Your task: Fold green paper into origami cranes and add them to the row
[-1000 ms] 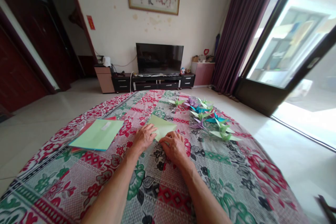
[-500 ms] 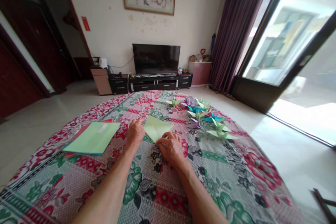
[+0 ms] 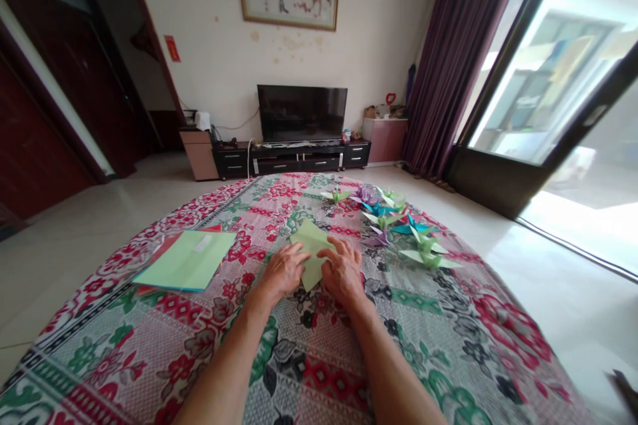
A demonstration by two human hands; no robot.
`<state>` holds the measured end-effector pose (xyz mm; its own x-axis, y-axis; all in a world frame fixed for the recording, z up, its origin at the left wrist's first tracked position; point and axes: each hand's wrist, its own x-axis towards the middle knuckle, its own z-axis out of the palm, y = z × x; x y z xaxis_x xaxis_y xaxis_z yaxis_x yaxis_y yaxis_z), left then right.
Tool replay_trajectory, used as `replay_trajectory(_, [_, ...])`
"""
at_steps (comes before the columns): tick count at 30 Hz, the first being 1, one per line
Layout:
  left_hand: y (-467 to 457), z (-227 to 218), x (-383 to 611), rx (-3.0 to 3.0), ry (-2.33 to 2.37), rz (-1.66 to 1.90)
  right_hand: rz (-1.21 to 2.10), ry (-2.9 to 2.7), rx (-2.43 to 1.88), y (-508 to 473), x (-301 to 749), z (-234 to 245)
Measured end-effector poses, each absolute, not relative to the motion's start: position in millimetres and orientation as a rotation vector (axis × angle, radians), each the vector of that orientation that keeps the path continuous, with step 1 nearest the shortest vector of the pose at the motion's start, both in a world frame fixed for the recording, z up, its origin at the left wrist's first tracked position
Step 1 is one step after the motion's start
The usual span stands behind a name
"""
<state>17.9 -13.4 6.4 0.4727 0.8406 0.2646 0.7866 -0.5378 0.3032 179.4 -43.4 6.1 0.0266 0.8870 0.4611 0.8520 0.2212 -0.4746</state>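
Together, the left hand and right hand touch opposite sides of the green paper with bent fingers. Whether either pinches it, I cannot tell.

Two hands, one folded sheet, one paper stack, perhaps ten overlapping paper cranes, one television
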Motion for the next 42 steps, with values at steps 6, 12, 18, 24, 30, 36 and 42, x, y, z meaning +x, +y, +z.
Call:
replay_trajectory(6, [-1.3, -1.7, 4.2, 2.395, 1.508, 0.782, 0.239, -1.848, -1.631, -36.1, 202.0, 3.1])
replay_trajectory(12, [-2.3, -0.7, 0.3, 2.443, 1.524, 0.765, 0.358, -2.007, -1.364, -34.1, 210.0, 6.8])
replay_trajectory(18, [-1.9, -6.7, -2.4, 2.532, 1.384, 0.731, 0.403, -2.097, -1.183, -33.5, 219.0, 0.7])
replay_trajectory(24, [0.1, -11.9, -4.1, 2.519, 1.375, 0.774, 0.43, -2.063, -1.214, -35.2, 222.9, 2.4])
replay_trajectory(30, [6.3, -11.2, -9.3, 2.401, 1.34, 0.806, 0.379, -2.009, -1.284, -40.3, 214.3, 12.4])
replay_trajectory(36, [7.7, -7.0, -23.6, 2.281, 1.247, 0.766, 0.181, -1.938, -1.487, -34.2, 199.3, 9.0])
replay_trajectory(42, [-2.7, 10.5, -18.8, 2.289, 1.242, 0.661, 0.094, -1.854, -1.569, -14.1, 196.1, 4.4])
